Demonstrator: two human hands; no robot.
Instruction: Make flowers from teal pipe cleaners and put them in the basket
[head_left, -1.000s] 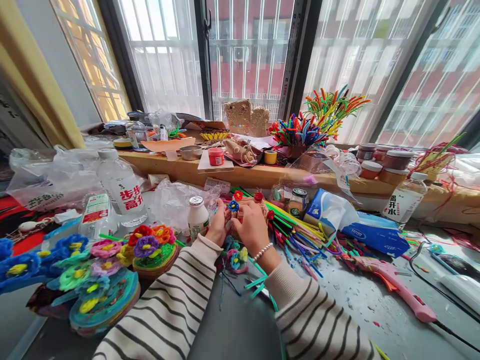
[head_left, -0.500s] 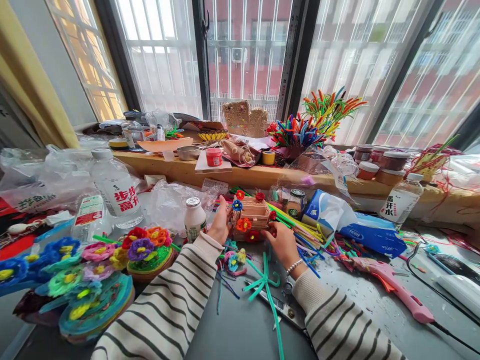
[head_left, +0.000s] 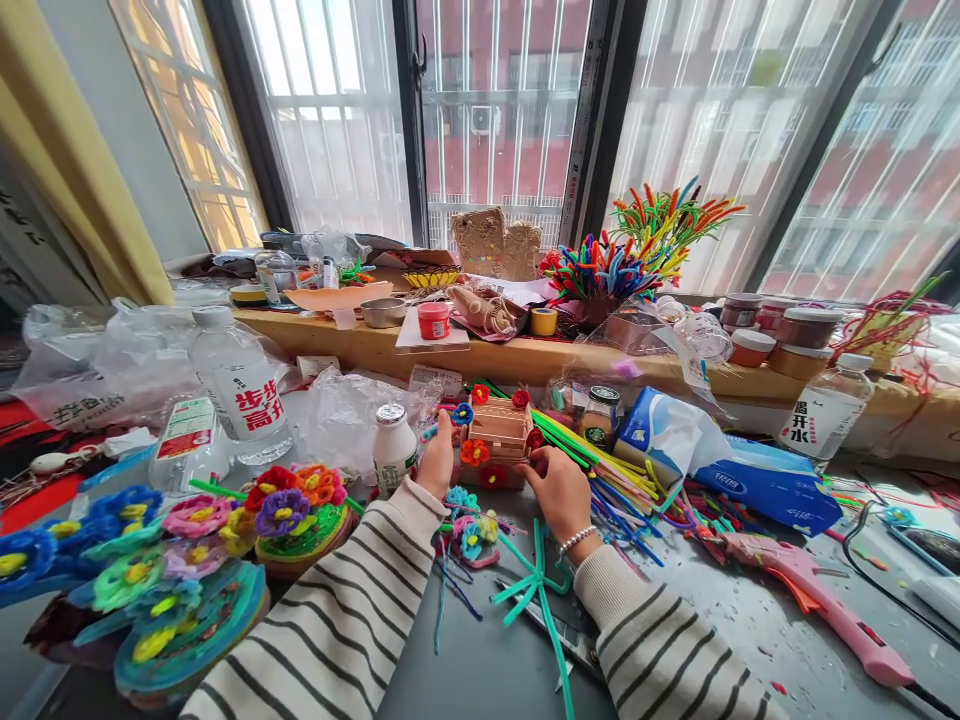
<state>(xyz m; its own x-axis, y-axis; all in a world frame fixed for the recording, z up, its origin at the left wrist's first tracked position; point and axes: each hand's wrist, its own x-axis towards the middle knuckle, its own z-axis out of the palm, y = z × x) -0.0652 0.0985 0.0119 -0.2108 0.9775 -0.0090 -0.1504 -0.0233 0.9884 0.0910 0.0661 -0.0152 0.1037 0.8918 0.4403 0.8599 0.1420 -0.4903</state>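
Note:
A small wooden-stick box (head_left: 496, 430) with red, orange and yellow pipe-cleaner flowers on its edges is near the table's middle. My left hand (head_left: 436, 458), at its left side, pinches a blue pipe-cleaner flower (head_left: 461, 413); a blue stem end pokes out left of the fingers. My right hand (head_left: 559, 490) grips the box's lower right corner, its fingertips partly hidden. Below the box lie small pastel flowers (head_left: 471, 535) and a teal pipe-cleaner piece (head_left: 537, 577) with several arms. Scissors (head_left: 555, 625) lie partly under that piece and my right wrist.
A white bottle (head_left: 394, 450) stands beside my left hand. Finished flower pieces (head_left: 199, 620) crowd the left. Loose pipe cleaners (head_left: 600, 460), a tissue pack (head_left: 757, 480) and a pink glue gun (head_left: 817, 600) with a cord lie rightward. Jars and craft supplies line the wooden sill (head_left: 360, 345).
My left hand has drawn slightly left from the box, and the blue flower has moved left with it. My right hand stays at the box corner. The view has shifted slightly.

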